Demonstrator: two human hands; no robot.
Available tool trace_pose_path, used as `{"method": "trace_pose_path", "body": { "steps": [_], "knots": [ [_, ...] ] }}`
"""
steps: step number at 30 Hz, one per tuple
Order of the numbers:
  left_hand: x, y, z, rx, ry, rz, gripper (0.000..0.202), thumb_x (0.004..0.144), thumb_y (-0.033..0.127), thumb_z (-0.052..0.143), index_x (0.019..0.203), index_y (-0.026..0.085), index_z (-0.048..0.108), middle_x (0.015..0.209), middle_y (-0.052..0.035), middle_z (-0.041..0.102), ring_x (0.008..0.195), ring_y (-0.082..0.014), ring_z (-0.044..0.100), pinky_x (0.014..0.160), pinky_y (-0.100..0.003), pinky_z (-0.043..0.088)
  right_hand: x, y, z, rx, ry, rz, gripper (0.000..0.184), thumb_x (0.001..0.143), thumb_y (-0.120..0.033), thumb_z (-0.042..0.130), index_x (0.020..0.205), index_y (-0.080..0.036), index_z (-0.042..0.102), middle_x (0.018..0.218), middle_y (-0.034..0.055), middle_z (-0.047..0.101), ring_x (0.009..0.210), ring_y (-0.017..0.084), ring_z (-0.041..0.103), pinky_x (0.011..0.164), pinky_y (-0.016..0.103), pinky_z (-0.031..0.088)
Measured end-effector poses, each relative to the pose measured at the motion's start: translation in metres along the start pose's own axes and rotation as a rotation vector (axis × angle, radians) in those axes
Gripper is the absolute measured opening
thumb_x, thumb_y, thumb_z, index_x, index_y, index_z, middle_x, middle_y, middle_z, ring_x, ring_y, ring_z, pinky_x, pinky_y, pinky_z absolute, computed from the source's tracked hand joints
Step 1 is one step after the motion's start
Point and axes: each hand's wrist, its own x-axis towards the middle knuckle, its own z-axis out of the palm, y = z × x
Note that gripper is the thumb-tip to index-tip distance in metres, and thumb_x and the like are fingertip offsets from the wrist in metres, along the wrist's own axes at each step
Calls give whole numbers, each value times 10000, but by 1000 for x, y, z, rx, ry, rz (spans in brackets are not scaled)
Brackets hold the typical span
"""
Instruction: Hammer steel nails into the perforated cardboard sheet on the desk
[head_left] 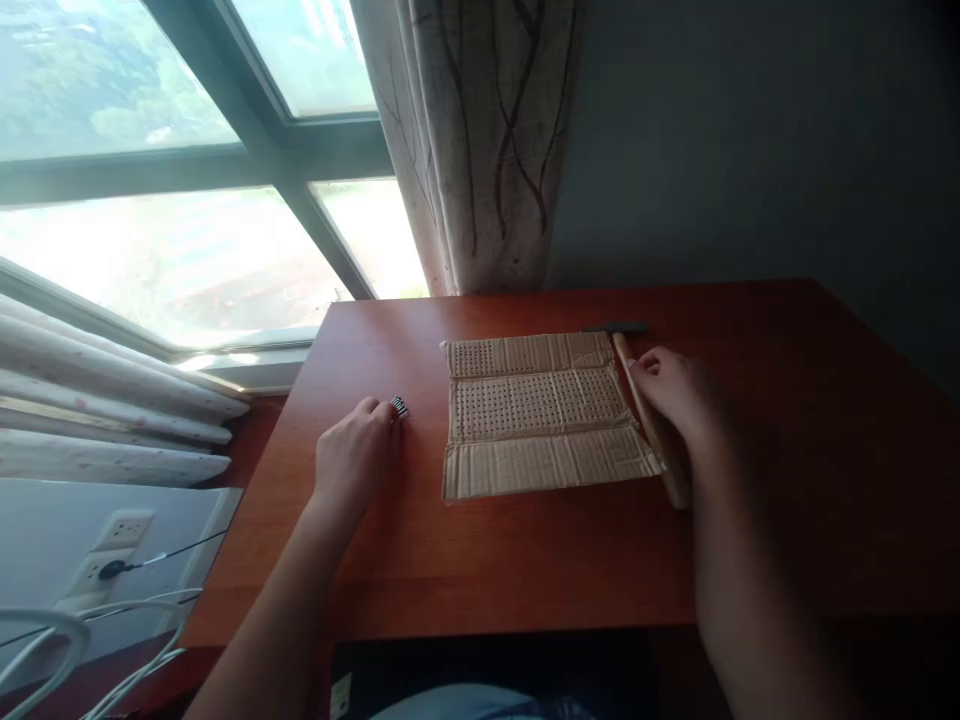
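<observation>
A flattened piece of cardboard [536, 405] lies on the brown table, with rows of small dark holes across its upper and middle panels. Along its right edge rests a hammer [654, 435] with a pale wooden handle and a dark head at the far end. My right hand [671, 385] is closed, its fingertips pinched at the upper part of the hammer handle. To the left of the cardboard, my left hand [356, 440] has its fingers closed on a small black-and-white striped piece [400, 407]; its exact kind is too small to tell.
The wooden table [525, 570] runs up to a patterned curtain [495, 150] and a dark wall. A window [187, 240] stands at the left. Below it are a wall socket [112, 545] with a plugged-in cord and looping white cables [142, 665].
</observation>
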Motion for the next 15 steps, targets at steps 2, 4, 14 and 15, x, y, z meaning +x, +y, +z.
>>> {"method": "trace_pose_path", "body": {
  "steps": [2, 4, 14, 15],
  "knots": [
    [-1, 1, -2, -23, 12, 0, 322, 1003, 360, 407, 965, 209, 689, 996, -74, 686, 735, -224, 663, 522, -300, 264, 0, 0, 0, -3, 3, -7, 282, 916, -465, 524, 830, -230, 654, 946, 101, 757, 882, 289, 687, 662, 350, 396],
    [-3, 2, -5, -78, 43, -8, 287, 983, 379, 449, 959, 220, 686, 995, -57, 687, 718, -207, 654, 529, -296, 280, 1, 0, 0, -6, 6, -8, 282, 916, -465, 526, 828, -230, 655, 947, 101, 758, 885, 287, 688, 666, 348, 396],
    [-4, 1, -29, -898, 337, -84, 142, 827, 331, 673, 871, 197, 651, 754, 14, 663, 645, -118, 620, 627, -241, 487, 1, 0, 2, -19, 24, -6, 265, 905, -459, 534, 836, -241, 668, 947, 98, 760, 858, 280, 685, 637, 343, 390],
    [-3, 4, -33, -1016, 348, -88, 158, 812, 327, 698, 883, 193, 653, 781, 8, 685, 677, -124, 649, 652, -242, 517, 1, 0, 3, -26, 27, -7, 264, 906, -458, 535, 846, -240, 669, 950, 99, 759, 861, 279, 685, 639, 342, 391]
  ]
}}
